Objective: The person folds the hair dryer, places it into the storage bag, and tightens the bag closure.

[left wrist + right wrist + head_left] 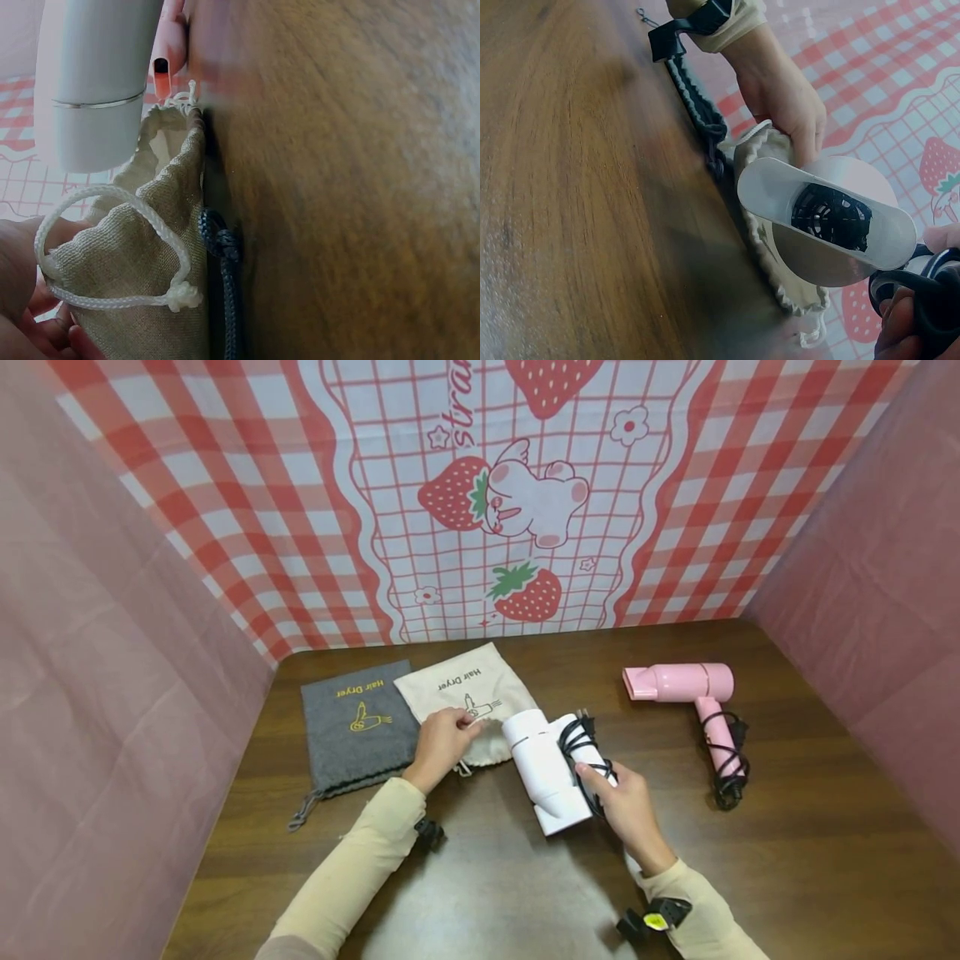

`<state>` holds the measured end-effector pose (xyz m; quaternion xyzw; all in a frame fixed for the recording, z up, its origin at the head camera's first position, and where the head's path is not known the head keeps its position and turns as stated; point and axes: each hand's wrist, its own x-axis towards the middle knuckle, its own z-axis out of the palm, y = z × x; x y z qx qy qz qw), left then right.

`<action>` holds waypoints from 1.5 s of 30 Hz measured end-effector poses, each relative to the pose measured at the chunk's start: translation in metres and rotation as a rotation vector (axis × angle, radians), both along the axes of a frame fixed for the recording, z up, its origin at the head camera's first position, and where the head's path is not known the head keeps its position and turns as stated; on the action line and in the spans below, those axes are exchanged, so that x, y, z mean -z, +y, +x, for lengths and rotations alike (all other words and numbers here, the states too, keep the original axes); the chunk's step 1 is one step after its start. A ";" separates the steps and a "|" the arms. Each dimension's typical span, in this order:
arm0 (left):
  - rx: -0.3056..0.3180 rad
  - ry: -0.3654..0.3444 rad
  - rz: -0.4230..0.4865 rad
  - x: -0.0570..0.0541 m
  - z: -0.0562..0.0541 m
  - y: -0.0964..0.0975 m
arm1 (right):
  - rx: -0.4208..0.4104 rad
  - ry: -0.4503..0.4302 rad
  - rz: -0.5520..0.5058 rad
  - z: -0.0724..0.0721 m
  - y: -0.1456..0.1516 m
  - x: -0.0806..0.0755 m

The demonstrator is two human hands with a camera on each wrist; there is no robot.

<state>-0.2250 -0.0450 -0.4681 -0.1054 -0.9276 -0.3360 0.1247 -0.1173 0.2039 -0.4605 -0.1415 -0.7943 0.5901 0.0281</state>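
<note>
My left hand point(442, 745) pinches the open edge of a cream drawstring bag point(504, 681) printed "Hair Dryer". In the left wrist view the gathered mouth of the bag point(142, 217) gapes, with a white cord loop point(120, 196) hanging at its side. A white hair dryer point(542, 767) is held by its folded handle in my right hand point(632, 808), the fingers around the handle and its wound black cable point(577, 739). The dryer's rear end is at the bag's mouth, and its flat nozzle point(829, 214) points towards the right wrist camera.
To the left lies a flat grey drawstring bag point(356, 693), also printed "Hair Dryer", touching or nearly touching the cream one. A pink hair dryer point(678, 683) with black cable around its handle lies at the right. Checked cloth point(487, 585) hangs behind the wooden table point(825, 827).
</note>
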 end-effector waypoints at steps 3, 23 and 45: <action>0.002 0.006 0.023 -0.001 0.001 0.000 | -0.004 -0.004 -0.011 0.000 -0.001 0.000; 0.004 0.026 0.189 -0.016 0.011 0.009 | -0.045 0.011 -0.004 0.002 -0.018 0.001; 0.193 0.036 -0.210 -0.037 0.018 0.022 | -0.126 0.045 0.170 0.012 -0.036 0.015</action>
